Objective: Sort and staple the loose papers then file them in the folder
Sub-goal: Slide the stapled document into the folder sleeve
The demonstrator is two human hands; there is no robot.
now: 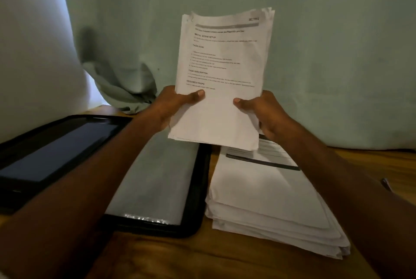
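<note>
Our left hand (173, 107) and right hand (263, 112) each grip a side of a thin sheaf of printed white sheets (221, 76), thumbs on its face, held upright above the wooden table (180, 256). Below lie an open black folder with clear sleeves (157, 179) and, just right of it, a stack of loose white papers (270, 200).

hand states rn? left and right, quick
Left hand: grips the lower left edge of the raised paper bundle.
Right hand: grips the bundle's lower right edge.
</note>
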